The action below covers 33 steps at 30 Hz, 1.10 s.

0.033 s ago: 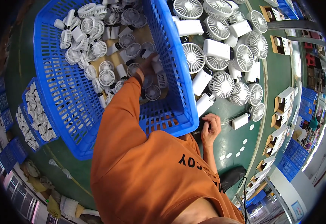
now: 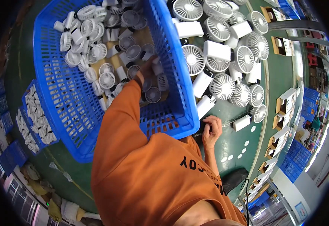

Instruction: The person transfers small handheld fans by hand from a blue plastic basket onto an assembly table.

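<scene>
My left hand (image 2: 146,71) reaches down into a large blue plastic basket (image 2: 190,101). Its fingers, partly in shadow, close on a white handheld fan (image 2: 157,67) by the basket's right wall. Several more white handheld fans (image 2: 107,80) lie loose around it on the basket's brown bottom. My right hand (image 2: 212,132) rests at the near edge of the green table, just right of the basket's corner. Its fingers are curled in and I see nothing in them. Close to it lies a small white block-shaped piece (image 2: 241,123).
A heap of white handheld fans (image 2: 223,86) covers the table right of the basket. Small white discs (image 2: 230,157) dot the green surface. Open brown boxes (image 2: 284,101) line the right side. Smaller blue baskets of white parts (image 2: 40,116) stand at the left.
The view has shifted very slightly. Both hands stay in almost the same places, the left one still in the basket.
</scene>
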### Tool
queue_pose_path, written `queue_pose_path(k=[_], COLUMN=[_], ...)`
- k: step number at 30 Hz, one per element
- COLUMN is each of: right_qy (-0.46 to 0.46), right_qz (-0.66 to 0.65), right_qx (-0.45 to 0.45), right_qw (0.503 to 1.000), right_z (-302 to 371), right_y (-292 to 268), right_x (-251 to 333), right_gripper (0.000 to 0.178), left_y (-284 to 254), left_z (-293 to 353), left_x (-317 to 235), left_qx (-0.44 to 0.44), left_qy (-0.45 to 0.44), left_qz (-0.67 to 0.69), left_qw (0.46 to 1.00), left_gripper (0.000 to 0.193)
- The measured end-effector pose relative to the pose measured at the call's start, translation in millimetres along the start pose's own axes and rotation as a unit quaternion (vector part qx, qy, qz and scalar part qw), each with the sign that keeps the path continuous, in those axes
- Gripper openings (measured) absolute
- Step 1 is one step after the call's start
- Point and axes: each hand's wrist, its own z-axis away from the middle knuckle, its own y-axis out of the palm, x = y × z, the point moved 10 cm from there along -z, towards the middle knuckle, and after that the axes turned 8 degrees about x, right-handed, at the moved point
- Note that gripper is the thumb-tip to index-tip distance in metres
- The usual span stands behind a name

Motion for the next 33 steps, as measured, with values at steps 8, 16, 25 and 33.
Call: queue_pose_path(k=[8, 16, 25, 33], right_qy=[-0.017, -0.038, -0.071, -0.097], right_qz=[-0.009, -0.026, -0.038, -0.052], right_qx=[-0.003, -0.027, -0.034, -0.032], right_qw=[1.0, 0.999, 0.996, 0.993], right_z=[-4, 3, 11, 12], right_y=[1, -8, -13, -16], right_x=[-3, -7, -7, -16], right_gripper=[0.016, 0.015, 0.014, 0.012], left_y=[63, 68, 60, 105], left_z=[33, 67, 79, 107], left_x=[16, 5, 16, 27], left_qx=[0.012, -0.098, -0.09, -0.187], left_qy=[0.029, 0.073, 0.065, 0.053], left_qz=[0.055, -0.129, -0.012, -0.091], left_qw=[0.998, 0.984, 0.994, 0.977], left_gripper=[0.041, 0.05, 0.084, 0.041])
